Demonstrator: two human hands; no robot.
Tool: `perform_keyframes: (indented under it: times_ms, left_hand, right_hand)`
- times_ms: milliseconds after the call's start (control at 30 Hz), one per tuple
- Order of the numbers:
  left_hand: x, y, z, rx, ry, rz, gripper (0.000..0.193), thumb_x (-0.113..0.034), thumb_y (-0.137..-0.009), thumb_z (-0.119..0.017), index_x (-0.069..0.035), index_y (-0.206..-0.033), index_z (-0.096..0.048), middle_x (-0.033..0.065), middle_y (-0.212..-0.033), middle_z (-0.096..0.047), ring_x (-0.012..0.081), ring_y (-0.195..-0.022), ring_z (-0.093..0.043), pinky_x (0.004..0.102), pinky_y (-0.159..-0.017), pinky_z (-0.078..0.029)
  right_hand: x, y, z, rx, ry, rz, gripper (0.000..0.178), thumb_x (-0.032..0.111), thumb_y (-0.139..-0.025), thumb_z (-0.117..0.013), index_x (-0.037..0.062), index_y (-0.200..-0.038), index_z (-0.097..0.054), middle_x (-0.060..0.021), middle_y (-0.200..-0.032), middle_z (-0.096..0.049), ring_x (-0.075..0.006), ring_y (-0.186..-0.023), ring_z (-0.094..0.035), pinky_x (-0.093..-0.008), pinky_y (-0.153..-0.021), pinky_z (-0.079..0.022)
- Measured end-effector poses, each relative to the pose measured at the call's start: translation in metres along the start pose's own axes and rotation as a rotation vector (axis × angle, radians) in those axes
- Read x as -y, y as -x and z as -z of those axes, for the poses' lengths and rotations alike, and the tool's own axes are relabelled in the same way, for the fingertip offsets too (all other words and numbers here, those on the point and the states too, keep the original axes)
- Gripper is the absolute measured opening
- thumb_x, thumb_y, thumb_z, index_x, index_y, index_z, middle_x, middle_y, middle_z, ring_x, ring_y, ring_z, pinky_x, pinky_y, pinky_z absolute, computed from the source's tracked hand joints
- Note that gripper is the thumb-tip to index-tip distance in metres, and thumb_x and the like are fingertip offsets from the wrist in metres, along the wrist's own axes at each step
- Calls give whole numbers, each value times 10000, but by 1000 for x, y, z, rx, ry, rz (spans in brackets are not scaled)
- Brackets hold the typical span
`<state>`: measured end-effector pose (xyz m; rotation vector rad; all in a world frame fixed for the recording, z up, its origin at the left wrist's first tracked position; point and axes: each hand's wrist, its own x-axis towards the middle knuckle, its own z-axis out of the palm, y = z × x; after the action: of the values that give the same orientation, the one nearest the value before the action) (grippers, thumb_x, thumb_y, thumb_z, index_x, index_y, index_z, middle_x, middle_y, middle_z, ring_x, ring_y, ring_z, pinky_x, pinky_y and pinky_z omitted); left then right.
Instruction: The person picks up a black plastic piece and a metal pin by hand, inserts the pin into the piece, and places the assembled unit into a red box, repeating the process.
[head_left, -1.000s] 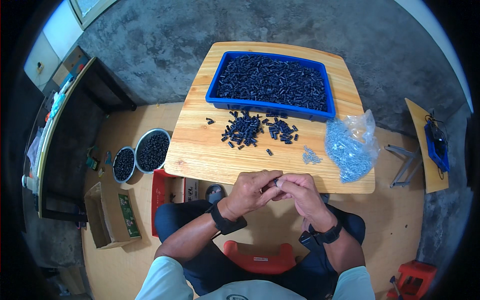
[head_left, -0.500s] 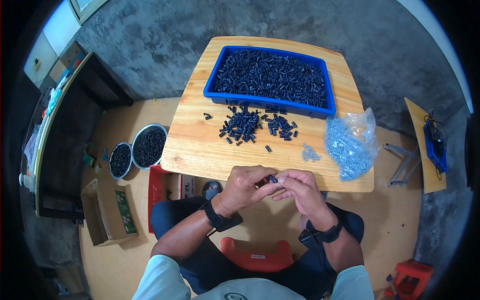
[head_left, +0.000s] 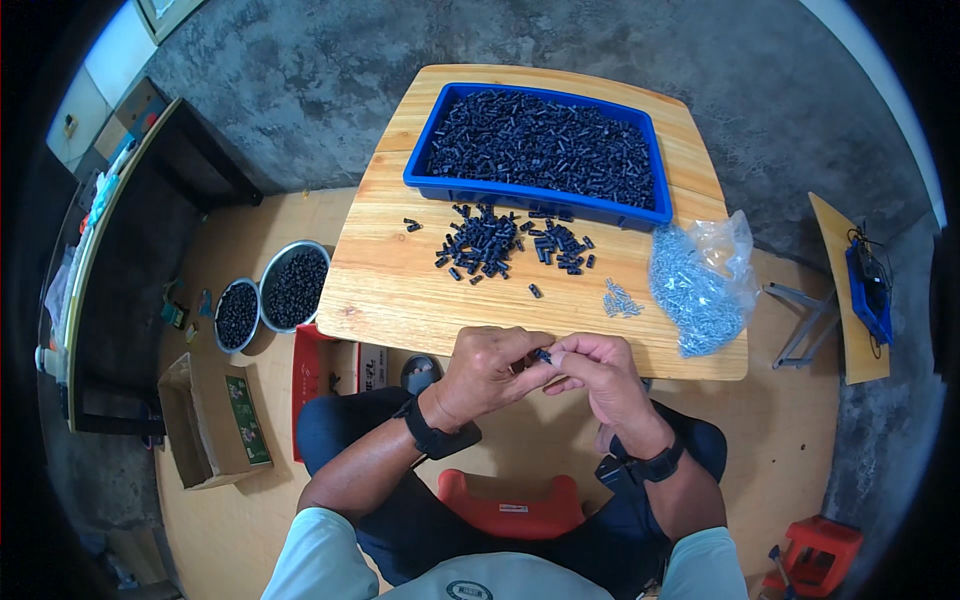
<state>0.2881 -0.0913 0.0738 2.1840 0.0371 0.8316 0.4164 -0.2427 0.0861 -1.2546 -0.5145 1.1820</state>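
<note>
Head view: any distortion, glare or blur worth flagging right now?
Head view: fisheye bends the black desk at left, corners black out; head view: bright highlights on the bag; head view: soft shadow on the floor below the table; head view: dark part between left hand and right hand too small and covered for detail.

Left hand (head_left: pixel 488 372) beside right hand (head_left: pixel 604 380)

Even light lit the table (head_left: pixel 390 300); shadow darkened the floor (head_left: pixel 760 425) beneath; the bag (head_left: pixel 736 245) glinted at right; black corners framed curved edges.
</note>
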Motion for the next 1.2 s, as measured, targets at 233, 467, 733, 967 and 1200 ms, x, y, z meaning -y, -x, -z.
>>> perform_keyframes:
  times_ms: [233,467,733,967,1200]
  left_hand:
    - [-1,1,-1,-12,-64,-53,333,-141,-790,-839,-11,-1065,-704,110,-736,-704,217,-610,-709,316,-539,-543]
    - [-1,-2,-2,75,-67,-43,405,-120,-823,-794,-10,-1189,-660,130,-841,-703,250,-697,-699,339,-619,-549]
    - [4,-1,-3,97,20,-54,360,-167,-836,-779,-22,-1141,-655,132,-839,-682,290,-691,-681,371,-617,-535]
    - [4,0,-1,78,-4,-43,356,-156,-834,-783,-13,-1130,-648,142,-862,-683,304,-738,-681,362,-647,-536]
    - [2,-13,6,4,-106,-210,394,-195,-797,-798,-12,-1110,-643,135,-1010,-638,314,-912,-624,397,-775,-515]
  right_hand:
    - [2,1,-4,-46,-31,-35,215,163,-967,-643,-31,-1038,-705,-102,-946,-724,-142,-837,-693,-288,-729,-589]
    - [2,2,-4,-74,-67,-61,195,159,-953,-657,-17,-1012,-715,-93,-936,-723,-145,-832,-689,-290,-721,-580]
    - [-2,3,-2,-56,-83,-41,202,169,-955,-649,-13,-1011,-719,-90,-950,-715,-147,-846,-688,-289,-720,-581]
    - [-1,5,-6,-99,-78,-14,213,171,-982,-591,-6,-1032,-699,-93,-935,-709,-161,-844,-702,-299,-723,-583]
    - [-5,3,-8,-140,126,108,233,183,-996,-560,-24,-985,-666,-91,-910,-701,-151,-819,-694,-290,-717,-577]
